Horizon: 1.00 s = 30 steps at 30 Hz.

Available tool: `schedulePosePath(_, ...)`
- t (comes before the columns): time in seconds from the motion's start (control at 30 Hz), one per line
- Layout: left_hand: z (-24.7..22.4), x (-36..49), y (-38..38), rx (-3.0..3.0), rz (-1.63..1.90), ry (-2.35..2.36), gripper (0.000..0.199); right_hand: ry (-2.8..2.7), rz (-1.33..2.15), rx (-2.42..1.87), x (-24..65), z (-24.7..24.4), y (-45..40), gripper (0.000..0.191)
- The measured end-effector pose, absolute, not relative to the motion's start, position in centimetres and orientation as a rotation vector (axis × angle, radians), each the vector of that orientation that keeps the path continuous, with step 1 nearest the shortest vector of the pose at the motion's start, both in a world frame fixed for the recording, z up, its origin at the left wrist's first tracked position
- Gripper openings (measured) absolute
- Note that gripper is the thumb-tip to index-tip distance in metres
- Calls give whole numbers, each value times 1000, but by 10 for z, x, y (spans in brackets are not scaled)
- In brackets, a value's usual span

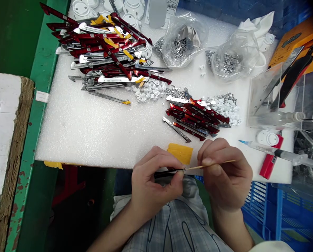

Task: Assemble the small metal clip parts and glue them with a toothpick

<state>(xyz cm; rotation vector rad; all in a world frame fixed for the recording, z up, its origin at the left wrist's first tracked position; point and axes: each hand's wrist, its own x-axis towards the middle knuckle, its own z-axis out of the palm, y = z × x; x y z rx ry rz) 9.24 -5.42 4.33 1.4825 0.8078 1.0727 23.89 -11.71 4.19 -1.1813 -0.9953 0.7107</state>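
Note:
My left hand is closed on a thin dark strip, pinched near its right end between thumb and fingertips. My right hand pinches a thin wooden stick, whose left tip meets the end of the strip. Just behind the fingertips, a yellow tape piece lies on the white foam sheet. Farther back is a small pile of red and silver strips, with small white parts and metal bits beside it.
A larger heap of red and silver strips covers the back left. Plastic bags of metal bits stand behind. To the right are a syringe, a red marker, a clear box and a blue crate.

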Motion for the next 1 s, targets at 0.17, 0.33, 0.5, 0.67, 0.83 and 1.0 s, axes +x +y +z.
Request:
schedulePosePath(0.17,43,92,-55,1473,1084,807,22,-979,724,-1177,239,42,-118,6)
schedulePosePath(0.33,44,92,-54,1470,1081,806,23,-985,710,-1184,240,41,-118,6)
schedulePosePath(0.5,44,92,-54,1463,1081,804,24,-956,596,-1274,247,46,-120,7)
schedulePosePath(0.67,46,92,-53,1444,1080,843,23,-1106,190,-1572,262,46,-130,17)
schedulePosePath(0.83,46,90,-52,1482,1078,865,22,-1316,123,-1769,262,39,-129,15)
schedulePosePath(1.0,42,87,-50,1554,1050,855,22,-1379,161,-1830,264,53,-138,13)
